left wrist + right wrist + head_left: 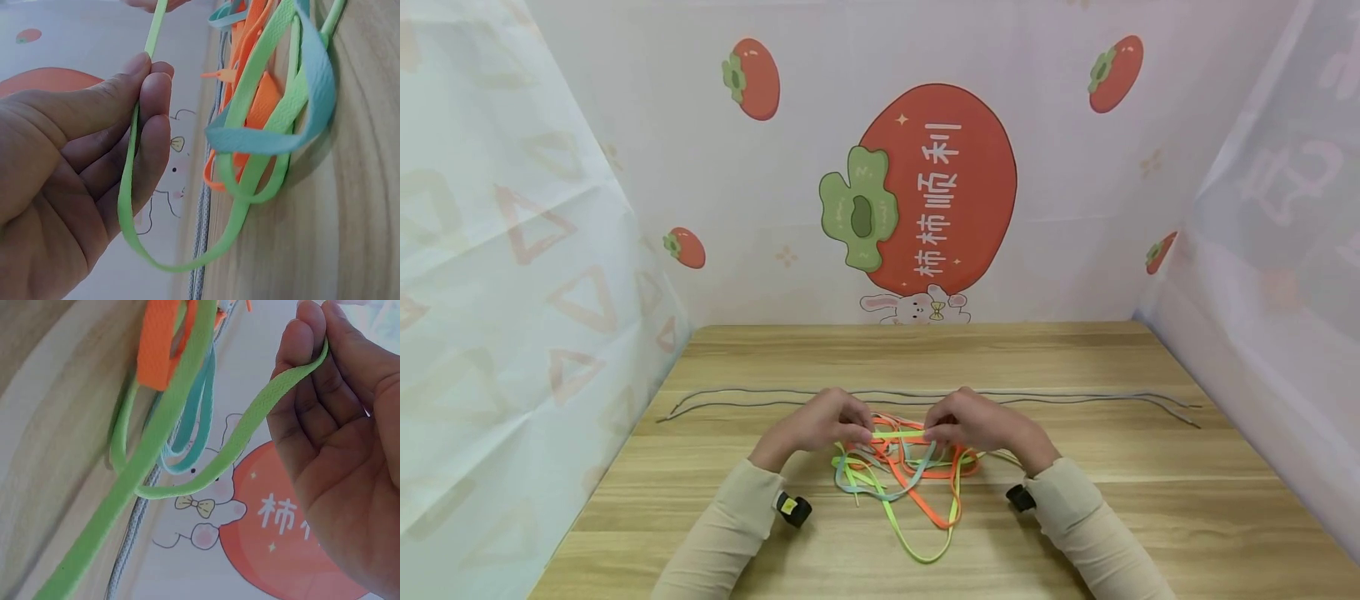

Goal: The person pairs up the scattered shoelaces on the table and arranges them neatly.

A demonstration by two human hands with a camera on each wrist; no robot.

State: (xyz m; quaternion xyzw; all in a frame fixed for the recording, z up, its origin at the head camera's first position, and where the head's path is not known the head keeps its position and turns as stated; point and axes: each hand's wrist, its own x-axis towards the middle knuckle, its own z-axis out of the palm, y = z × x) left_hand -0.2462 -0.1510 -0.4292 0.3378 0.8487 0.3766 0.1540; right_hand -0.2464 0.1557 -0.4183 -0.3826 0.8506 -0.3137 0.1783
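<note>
Between my two hands a yellow-green flat shoelace [898, 434] is stretched in a short straight span above the table. My left hand [827, 421] pinches it between thumb and forefinger, and a loop of it hangs below the palm in the left wrist view. The right hand [977, 422] pinches the same shoelace, which droops away from the fingertips in the right wrist view. Below them lies a tangled heap with an orange shoelace [936, 518] and a light blue shoelace [269, 142]. Some of the crossings in the heap are hidden by the hands.
Two long grey shoelaces [737, 405] run side by side across the wooden table [625, 517], behind the hands. A printed white cloth [790, 167] hangs behind the table, with more cloth at both sides. Each wrist wears a small black device [796, 508].
</note>
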